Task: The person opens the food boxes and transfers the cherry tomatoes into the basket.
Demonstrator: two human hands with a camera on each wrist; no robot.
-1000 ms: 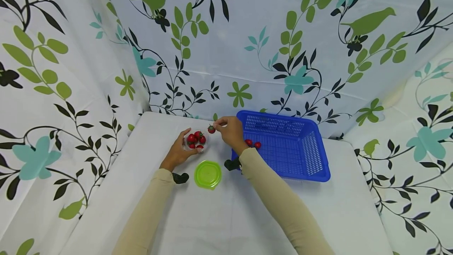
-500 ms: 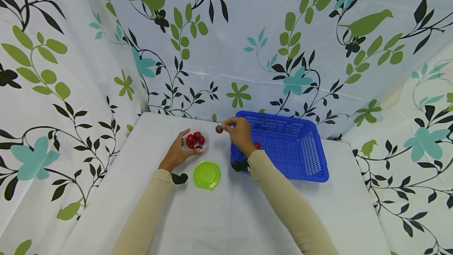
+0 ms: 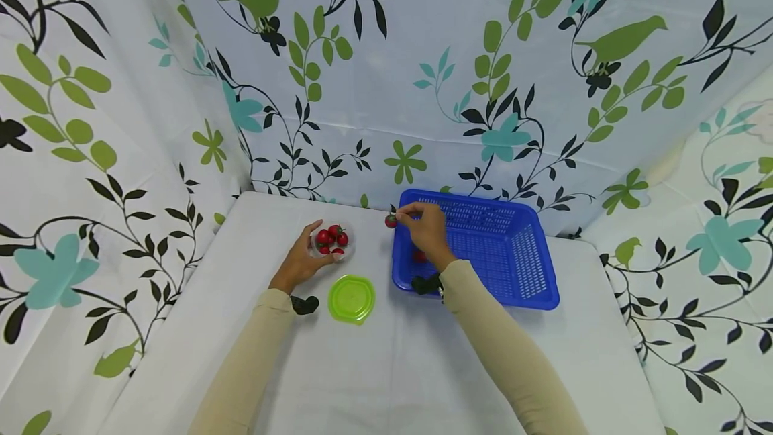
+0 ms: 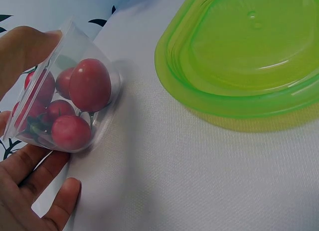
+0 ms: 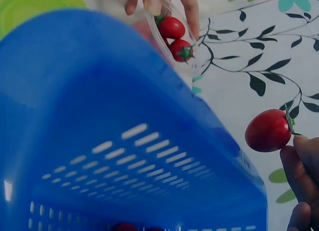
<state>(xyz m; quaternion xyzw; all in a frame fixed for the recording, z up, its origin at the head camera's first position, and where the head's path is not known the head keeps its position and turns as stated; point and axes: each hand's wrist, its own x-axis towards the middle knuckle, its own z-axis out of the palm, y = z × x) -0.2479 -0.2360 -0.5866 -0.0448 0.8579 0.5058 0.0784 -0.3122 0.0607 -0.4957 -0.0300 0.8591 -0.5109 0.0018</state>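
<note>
My left hand (image 3: pixel 299 263) grips a small clear plastic tub (image 4: pixel 107 111) between thumb and fingers. Several red cherry tomatoes (image 4: pixel 89 85), some with green stems, lie in it. In the head view my right hand (image 3: pixel 427 228) is over the left end of a blue plastic basket (image 3: pixel 483 247). Its thumb and finger pinch one cherry tomato (image 5: pixel 269 131) by the green stem end, and the fruit hangs near the basket's left rim. A few more tomatoes (image 3: pixel 419 256) lie inside the basket, partly hidden by the right hand and wrist.
A translucent green lid (image 3: pixel 351 299) lies on the white table (image 3: pixel 386 368) between the forearms, in front of the tub. Behind the table and at both sides hangs a curtain (image 3: pixel 356 99) printed with leaves and birds. Dark straps (image 3: pixel 304 305) sit at the wrists.
My right hand has moved to the right, away from the tub to the basket's left rim, with the pinched tomato. The left hand keeps its grip on the tub in the same place.
</note>
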